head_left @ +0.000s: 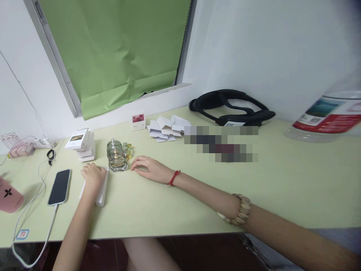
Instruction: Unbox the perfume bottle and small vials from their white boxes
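My left hand (94,175) lies over a flat white box (103,192) on the table, its fingers curled over the box's far end. My right hand (150,168) rests on the tabletop with its thumb and fingers apart and nothing between them. Its fingertips are just right of the nearest of several clear glass bottles (117,164), which stand in a row. Right behind that row sit several small yellow and green caps (129,148). A stack of white boxes (86,146) stands beyond my left hand.
A phone (59,187) with a charging cable and a pink cup (9,195) are at left. Folded white papers (166,128) and a small white box with a red picture (138,121) lie at the back. A black headset (231,107) and a large bottle (329,114) stand at right.
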Motion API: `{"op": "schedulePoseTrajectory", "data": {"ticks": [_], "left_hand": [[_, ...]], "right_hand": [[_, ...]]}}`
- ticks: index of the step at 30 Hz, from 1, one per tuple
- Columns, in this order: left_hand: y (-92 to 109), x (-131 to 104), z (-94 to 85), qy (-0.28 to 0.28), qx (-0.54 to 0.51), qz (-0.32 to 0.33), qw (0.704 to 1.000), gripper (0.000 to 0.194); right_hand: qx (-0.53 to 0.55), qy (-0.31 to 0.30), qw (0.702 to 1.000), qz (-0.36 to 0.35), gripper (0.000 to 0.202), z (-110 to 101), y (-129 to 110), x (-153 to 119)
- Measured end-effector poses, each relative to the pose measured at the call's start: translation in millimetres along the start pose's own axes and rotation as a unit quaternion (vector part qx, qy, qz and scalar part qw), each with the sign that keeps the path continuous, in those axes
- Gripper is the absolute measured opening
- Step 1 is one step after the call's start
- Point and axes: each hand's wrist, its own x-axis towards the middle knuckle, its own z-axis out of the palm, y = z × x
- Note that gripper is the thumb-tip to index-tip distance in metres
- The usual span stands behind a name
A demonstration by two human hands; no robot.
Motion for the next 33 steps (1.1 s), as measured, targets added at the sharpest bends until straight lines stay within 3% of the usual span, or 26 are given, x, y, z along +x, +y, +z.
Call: {"op": "schedulePoseTrajectory", "data": {"ticks": [8, 12, 21, 27, 33], "left_hand": [[-2, 1, -1.3, -0.011, 0.005, -0.02, 1.0, 0.066], [-3, 3, -1.6, -0.016, -0.006, -0.036, 0.999, 0.059], [-5, 4, 1.9, 0.051, -0.023, -0.006, 0.998, 0.036], [-6, 1, -4.7, 0.171, -0.046, 0.035, 0.984, 0.033], [-6, -1, -9.8, 0.31, -0.121, 0.078, 0.94, 0.025]], "right_hand": [[0.0, 0.003, 1.0, -0.003, 0.018, 2, 2, 0], [0.0, 0.004, 1.0, -0.003, 0.018, 2, 2, 0], [-0.004, 0.003, 1.0, -0.005, 0.019, 0, 0, 0], [-0.005, 0.003, 1.0, -0.001, 0.019, 1, 0, 1], [-0.032, 0.01, 0.999, 0.004, 0.017, 3, 3, 0]]}}
